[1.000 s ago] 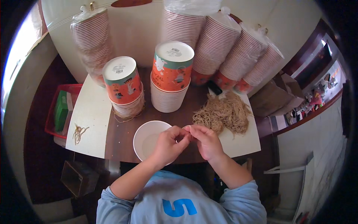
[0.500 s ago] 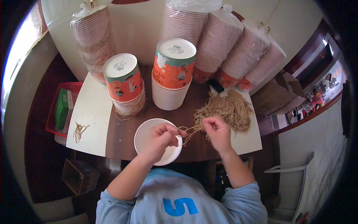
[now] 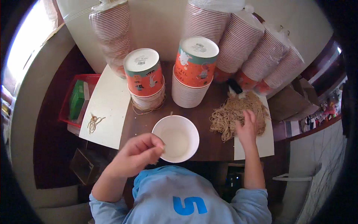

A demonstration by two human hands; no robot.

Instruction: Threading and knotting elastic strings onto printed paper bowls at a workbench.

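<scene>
My left hand (image 3: 140,155) is raised at the near left of a white paper bucket (image 3: 194,143), its thumb and fingers pinched together. A short tan bit of string (image 3: 163,149) shows at its fingertips; the rest of that piece is hidden. The bucket stands mouth up, and nothing shows inside it. To the right, my right hand (image 3: 247,128) reaches over a tangled heap of tan string (image 3: 227,117), its fingers apart and nothing visibly held. The fingertips lie at or just above the heap; contact cannot be told.
Two upside-down stacks of orange-and-green paper buckets (image 3: 143,76) (image 3: 195,63) stand behind, string around the left one's base. Taller plastic-wrapped stacks (image 3: 238,43) line the wall. A dark object (image 3: 235,86) lies behind the heap. Loose string (image 3: 95,122) and a red crate (image 3: 65,108) are left.
Both hands were together over the bucket with string between them. The left hand has drawn back toward me; the right has moved to the heap and spread its fingers. The whole view has shifted.
</scene>
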